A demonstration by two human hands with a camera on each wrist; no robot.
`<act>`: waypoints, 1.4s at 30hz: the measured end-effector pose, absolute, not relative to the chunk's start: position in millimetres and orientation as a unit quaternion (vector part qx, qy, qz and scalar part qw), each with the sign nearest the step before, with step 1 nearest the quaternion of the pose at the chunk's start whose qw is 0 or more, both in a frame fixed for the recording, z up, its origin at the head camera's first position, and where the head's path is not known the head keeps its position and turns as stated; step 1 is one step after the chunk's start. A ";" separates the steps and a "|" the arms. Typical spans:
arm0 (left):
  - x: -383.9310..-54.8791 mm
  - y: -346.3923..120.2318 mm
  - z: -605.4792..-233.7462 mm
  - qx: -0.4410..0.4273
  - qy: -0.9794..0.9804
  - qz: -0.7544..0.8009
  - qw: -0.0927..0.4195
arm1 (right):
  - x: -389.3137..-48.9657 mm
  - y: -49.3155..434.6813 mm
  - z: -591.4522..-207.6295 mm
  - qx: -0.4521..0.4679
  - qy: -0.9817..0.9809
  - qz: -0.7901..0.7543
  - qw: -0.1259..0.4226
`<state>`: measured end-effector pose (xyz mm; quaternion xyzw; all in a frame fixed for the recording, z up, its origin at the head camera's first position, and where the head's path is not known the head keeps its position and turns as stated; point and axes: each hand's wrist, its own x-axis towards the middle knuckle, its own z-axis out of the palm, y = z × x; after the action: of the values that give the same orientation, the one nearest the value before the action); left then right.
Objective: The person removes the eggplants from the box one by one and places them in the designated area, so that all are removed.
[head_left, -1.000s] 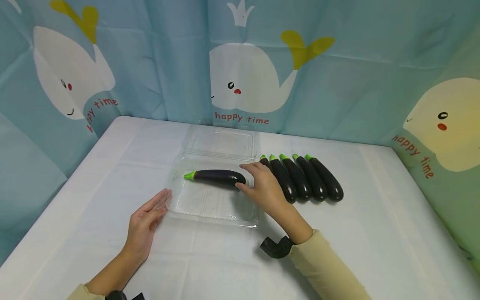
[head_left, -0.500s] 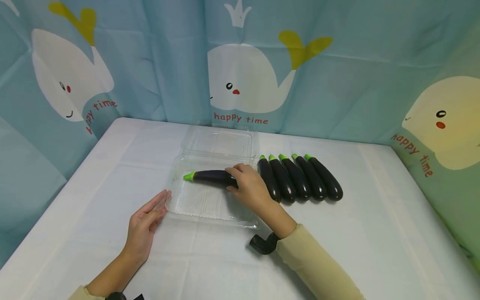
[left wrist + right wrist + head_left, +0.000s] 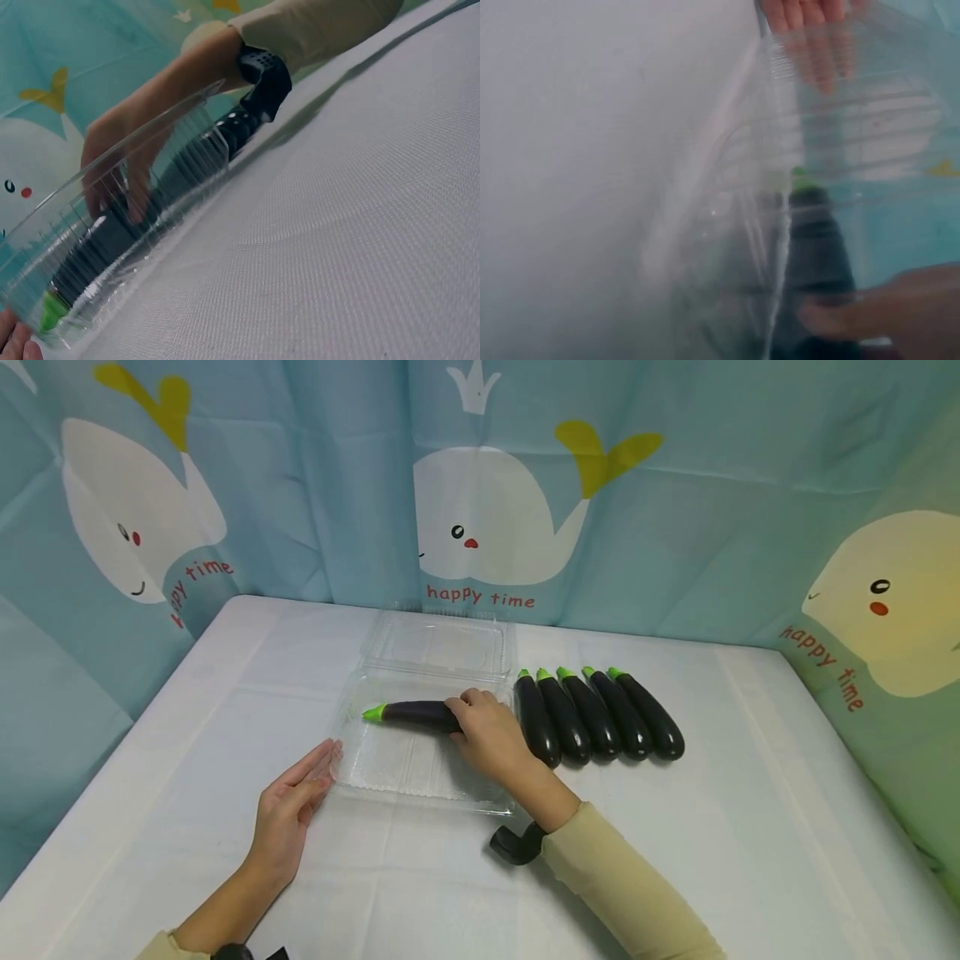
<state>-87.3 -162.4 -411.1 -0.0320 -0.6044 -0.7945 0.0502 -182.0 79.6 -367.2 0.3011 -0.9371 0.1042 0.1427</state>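
A dark purple eggplant (image 3: 417, 716) with a green stem lies crosswise in a clear plastic clamshell container (image 3: 378, 768), stem to the left. My right hand (image 3: 491, 737) grips its thick end from above and hides that end in the head view. Through the ribbed wall in the left wrist view, the thumb and fingers straddle the eggplant (image 3: 86, 259). My left hand (image 3: 283, 818) rests on the table at the container's left side, its straight fingers against the wall. Those fingers (image 3: 810, 45) show through the plastic in the right wrist view.
Several eggplants (image 3: 600, 718) lie side by side on the white-covered table (image 3: 750, 827), just right of the container. The container's lid (image 3: 442, 645) is folded back toward the whale-print curtain (image 3: 675, 552) behind the table.
My right hand has moved left from the eggplant's rounded end and closed over its thick part. The leftmost eggplant of the row is uncovered. My left hand stays in place.
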 end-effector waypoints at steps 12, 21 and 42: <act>-88.7 -161.6 -411.4 -0.031 -0.611 -0.790 0.050 | -175.5 93.8 -350.7 0.288 -0.914 0.226 0.173; -88.1 -162.5 -411.7 -0.037 -0.605 -0.794 0.053 | -173.2 107.8 -337.7 0.252 -0.909 0.265 0.199; -87.0 -161.7 -410.2 -0.037 -0.596 -0.801 0.049 | -172.3 159.5 -324.4 0.145 -0.926 0.272 0.217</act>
<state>-87.0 -161.7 -410.2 -0.0373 -0.5961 -0.8005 0.0490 -172.3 159.5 -324.4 0.1447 -0.9262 0.2722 0.2169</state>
